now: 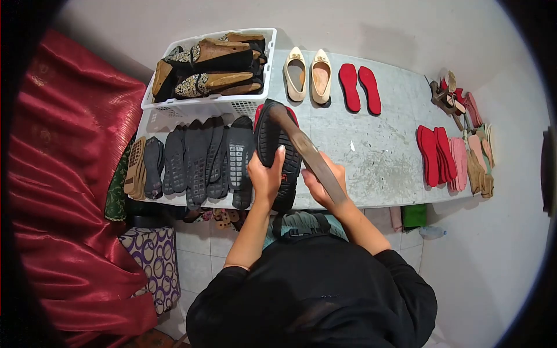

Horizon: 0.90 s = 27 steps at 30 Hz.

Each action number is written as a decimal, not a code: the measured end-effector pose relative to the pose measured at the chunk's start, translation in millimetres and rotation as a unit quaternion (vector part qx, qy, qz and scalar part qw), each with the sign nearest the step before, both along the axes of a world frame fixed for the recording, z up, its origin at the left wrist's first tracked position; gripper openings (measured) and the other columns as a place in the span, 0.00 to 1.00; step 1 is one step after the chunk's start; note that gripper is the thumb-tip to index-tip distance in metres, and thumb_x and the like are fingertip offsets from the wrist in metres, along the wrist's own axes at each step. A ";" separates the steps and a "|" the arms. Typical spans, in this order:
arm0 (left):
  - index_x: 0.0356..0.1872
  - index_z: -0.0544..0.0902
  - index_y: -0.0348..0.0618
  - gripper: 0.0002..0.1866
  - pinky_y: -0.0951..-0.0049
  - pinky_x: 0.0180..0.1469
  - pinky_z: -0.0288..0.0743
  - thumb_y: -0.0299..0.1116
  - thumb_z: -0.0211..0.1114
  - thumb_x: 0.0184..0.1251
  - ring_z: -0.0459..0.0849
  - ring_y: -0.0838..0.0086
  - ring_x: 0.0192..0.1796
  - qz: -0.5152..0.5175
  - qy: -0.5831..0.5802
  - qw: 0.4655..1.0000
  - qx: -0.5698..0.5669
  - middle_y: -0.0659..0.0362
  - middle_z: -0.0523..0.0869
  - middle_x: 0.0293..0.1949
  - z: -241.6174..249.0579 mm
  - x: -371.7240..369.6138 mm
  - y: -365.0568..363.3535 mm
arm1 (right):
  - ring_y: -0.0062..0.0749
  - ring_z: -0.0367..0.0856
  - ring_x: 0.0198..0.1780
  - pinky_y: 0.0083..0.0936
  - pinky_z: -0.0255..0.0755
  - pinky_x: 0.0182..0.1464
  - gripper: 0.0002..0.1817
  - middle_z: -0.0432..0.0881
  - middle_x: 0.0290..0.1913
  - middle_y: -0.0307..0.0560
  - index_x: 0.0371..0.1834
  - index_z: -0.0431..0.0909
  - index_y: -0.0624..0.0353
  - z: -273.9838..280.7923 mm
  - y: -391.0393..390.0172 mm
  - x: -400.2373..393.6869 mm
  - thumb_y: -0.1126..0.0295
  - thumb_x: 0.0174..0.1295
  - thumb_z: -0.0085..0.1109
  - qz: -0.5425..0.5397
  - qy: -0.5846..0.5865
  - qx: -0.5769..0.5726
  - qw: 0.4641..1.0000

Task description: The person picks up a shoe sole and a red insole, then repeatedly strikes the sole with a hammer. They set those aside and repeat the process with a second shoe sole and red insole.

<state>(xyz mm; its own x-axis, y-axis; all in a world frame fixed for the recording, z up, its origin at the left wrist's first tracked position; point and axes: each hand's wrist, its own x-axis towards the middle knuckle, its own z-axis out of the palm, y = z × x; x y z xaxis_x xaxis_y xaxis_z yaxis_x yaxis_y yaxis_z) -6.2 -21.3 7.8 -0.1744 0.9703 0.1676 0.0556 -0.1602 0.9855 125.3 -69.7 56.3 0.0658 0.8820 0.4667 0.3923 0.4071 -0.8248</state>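
Observation:
My left hand [266, 178] grips a black treaded shoe sole [270, 139], its thumb lying across the tread. A bit of red shows at the sole's upper edges. In my right hand [329, 184] is the handle of a hammer-like tool [316, 162], slanting up to the left. The tool's dark head end [272, 110] lies over the top of the sole; whether they touch is unclear. Several dark soles [199, 156] lie on the table just left of my left hand.
A white basket [271, 69] of shoes stands at the back left of the table [377, 156]. Cream shoes [295, 75] and red insoles [350, 87] lie behind my hands. More red insoles [427, 156] and pink ones [459, 165] are at the right. A red curtain [75, 174] hangs left.

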 end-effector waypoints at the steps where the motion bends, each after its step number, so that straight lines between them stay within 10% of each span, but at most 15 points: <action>1: 0.40 0.79 0.31 0.15 0.73 0.41 0.73 0.32 0.65 0.57 0.82 0.73 0.35 0.003 -0.012 1.000 -0.027 0.53 0.85 0.33 -2.8 -0.9 2.1 | 0.45 0.77 0.21 0.27 0.68 0.24 0.10 0.74 0.20 0.52 0.34 0.73 0.61 4.0 0.7 -0.1 0.71 0.51 0.61 -0.002 -0.026 -0.054 0.998; 27: 0.41 0.78 0.31 0.14 0.72 0.42 0.73 0.31 0.64 0.59 0.81 0.73 0.38 -0.043 -0.086 0.995 0.001 0.53 0.84 0.36 -31.3 -10.9 12.1 | 0.34 0.72 0.17 0.23 0.66 0.23 0.07 0.72 0.18 0.49 0.31 0.73 0.61 -1.9 0.7 -11.7 0.74 0.51 0.62 -0.032 -0.047 -0.020 0.998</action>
<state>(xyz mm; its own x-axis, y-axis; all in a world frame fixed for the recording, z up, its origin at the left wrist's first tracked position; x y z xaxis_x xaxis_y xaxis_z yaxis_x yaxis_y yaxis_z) -17.1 -9.2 -23.5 -0.1172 0.9824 0.1454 -0.1277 -0.1601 0.9788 113.7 -69.0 54.4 0.0804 0.8950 0.4387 0.4927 0.3469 -0.7980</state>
